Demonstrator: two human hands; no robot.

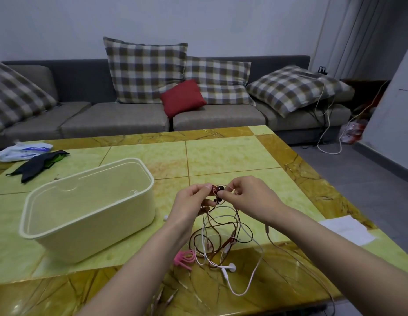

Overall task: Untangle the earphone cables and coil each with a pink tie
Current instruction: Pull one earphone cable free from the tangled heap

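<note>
Just which strands the fingers grip is hard to make out. The left hand [191, 201] and right hand [248, 197], close together, each pinch the tangled earphone cables [221, 236], which hang down to the table [221, 151] near its front edge, just beside the pink ties [184, 258]. A cream tub [88, 208] stands apart, leftward.

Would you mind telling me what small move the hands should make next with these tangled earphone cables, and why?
Probably lift the dark red earbuds, pinched between the left hand and right hand, up and away from the white earphones: their cables hang looped together below, and the pink ties lie unused on the table.
</note>
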